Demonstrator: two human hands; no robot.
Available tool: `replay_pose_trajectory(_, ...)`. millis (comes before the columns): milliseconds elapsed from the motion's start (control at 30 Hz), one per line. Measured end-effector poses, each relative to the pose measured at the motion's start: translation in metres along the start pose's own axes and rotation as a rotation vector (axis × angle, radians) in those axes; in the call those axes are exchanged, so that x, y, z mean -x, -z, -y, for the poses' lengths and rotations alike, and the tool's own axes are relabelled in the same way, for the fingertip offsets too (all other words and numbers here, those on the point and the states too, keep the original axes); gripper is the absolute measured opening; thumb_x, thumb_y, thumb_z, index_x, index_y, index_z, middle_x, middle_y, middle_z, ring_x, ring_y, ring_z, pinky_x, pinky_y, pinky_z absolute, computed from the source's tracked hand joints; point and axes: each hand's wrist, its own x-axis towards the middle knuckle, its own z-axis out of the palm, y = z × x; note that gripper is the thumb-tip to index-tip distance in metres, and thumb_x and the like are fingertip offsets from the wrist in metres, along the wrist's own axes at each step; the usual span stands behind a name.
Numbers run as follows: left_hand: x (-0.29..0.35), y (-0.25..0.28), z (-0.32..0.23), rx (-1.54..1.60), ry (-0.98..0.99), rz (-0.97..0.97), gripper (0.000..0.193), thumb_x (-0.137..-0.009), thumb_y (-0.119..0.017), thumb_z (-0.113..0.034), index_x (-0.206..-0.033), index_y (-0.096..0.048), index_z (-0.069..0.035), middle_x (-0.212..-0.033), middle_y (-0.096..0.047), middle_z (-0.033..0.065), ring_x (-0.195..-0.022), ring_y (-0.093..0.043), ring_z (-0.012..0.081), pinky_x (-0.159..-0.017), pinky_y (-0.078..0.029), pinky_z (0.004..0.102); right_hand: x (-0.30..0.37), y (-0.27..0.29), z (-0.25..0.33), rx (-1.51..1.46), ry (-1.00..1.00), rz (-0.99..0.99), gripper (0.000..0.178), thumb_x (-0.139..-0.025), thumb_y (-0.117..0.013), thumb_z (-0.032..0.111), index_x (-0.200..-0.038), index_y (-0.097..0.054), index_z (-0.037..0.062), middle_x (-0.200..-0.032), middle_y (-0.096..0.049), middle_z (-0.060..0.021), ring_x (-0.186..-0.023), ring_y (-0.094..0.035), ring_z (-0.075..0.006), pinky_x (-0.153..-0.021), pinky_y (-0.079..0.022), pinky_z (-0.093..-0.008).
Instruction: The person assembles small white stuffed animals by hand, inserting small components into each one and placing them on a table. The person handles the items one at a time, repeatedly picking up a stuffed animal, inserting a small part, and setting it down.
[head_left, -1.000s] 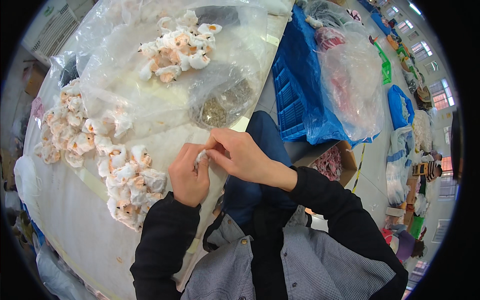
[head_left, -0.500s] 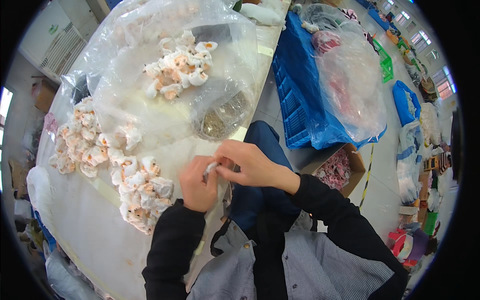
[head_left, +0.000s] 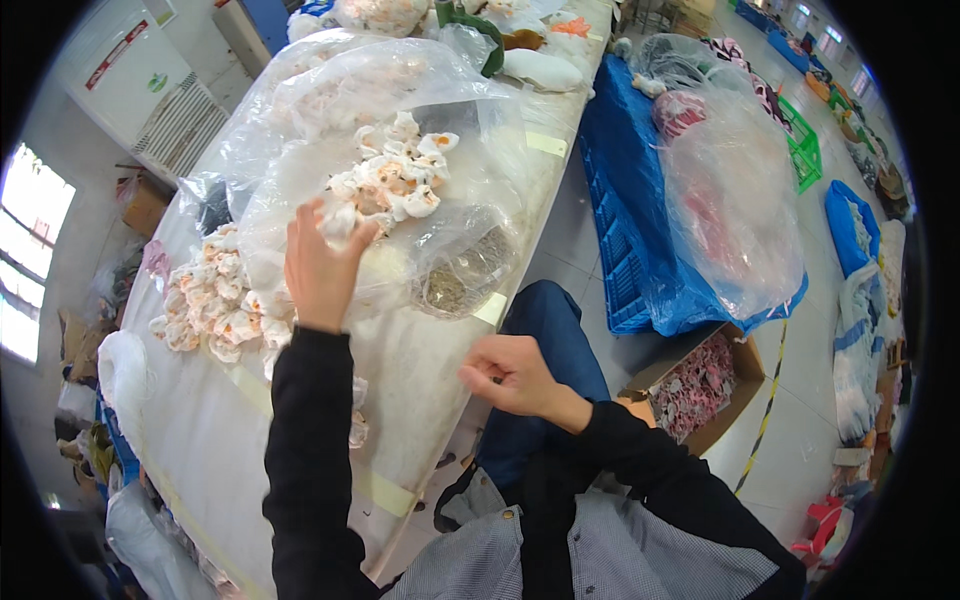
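My left hand [head_left: 325,268] reaches over the table, thumb and fingers spread, at the near edge of a small heap of white, puffy, popcorn-like pieces [head_left: 400,180] with orange patches. This heap lies on a large clear plastic bag [head_left: 290,100]. A second pile of the same pieces [head_left: 215,300] lies to the left of the hand, and my left forearm hides part of the pieces nearer to me. Over my lap, beside the table edge, my right hand [head_left: 515,375] is curled closed. Whatever its fingers may hold cannot be made out.
A clear bag with brownish contents [head_left: 465,275] lies by the right edge of the white table [head_left: 420,375]. To the right stand a blue crate [head_left: 620,250] with plastic-wrapped bundles and a cardboard box [head_left: 735,395] of pink scraps. A white roll [head_left: 122,380] sits at the left edge.
My hands were together by the table edge, fingering a small whitish piece. The left has moved forward to the heap and opened; the right has drawn slightly back toward my lap.
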Motion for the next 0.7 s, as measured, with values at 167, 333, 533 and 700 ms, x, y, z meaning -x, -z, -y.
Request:
replay_pose_trajectory(167,-0.034,0.039,0.026,0.087,0.125,0.103,0.050,-0.091,-0.082,-0.039,-0.123,-0.068,-0.003,-0.109,-0.077,0.0170,-0.103,-0.073,0.0287,-0.087,-0.054,0.0405,-0.003,-0.020,-0.028,0.074,-0.029,0.027,0.024,-0.096,-0.073,0.023,-0.078,-0.067,0.0083,-0.059,-0.054,-0.0078,-0.051,-0.054,-0.0253,-0.051,-0.043,-0.0361)
replay_pose_trajectory(333,-0.027,0.119,0.103,0.138,0.442,0.165,0.029,-0.093,-0.076,-0.020,-0.115,-0.069,-0.002,-0.074,-0.070,0.0039,-0.065,-0.067,0.0101,-0.065,-0.049,0.0278,-0.006,-0.025,-0.038,0.162,0.030,-0.013,0.019,-0.098,-0.073,0.026,-0.087,-0.070,0.0101,-0.057,-0.056,-0.0063,-0.049,-0.058,-0.0256,-0.050,-0.044,-0.0358)
replay_pose_trajectory(533,0.046,0.151,0.169,0.013,0.405,0.140,0.038,-0.086,-0.074,-0.009,-0.122,-0.066,-0.004,-0.077,-0.069,0.0039,-0.074,-0.067,0.0134,-0.066,-0.050,0.0283,-0.023,-0.048,-0.036,0.242,0.118,0.073,0.012,-0.097,-0.073,0.022,-0.094,-0.071,0.0114,-0.057,-0.057,-0.0066,-0.048,-0.057,-0.0252,-0.048,-0.041,-0.0375)
replay_pose_trajectory(700,0.067,0.118,0.171,0.011,0.251,0.178,0.049,-0.080,-0.072,-0.007,-0.129,-0.067,-0.012,-0.109,-0.071,0.0098,-0.107,-0.069,0.0223,-0.077,-0.054,0.0351,-0.037,-0.052,-0.036,0.412,0.154,0.058,0.010,-0.095,-0.075,0.020,-0.091,-0.071,0.0113,-0.058,-0.058,-0.0057,-0.050,-0.059,-0.0252,-0.048,-0.042,-0.0380)
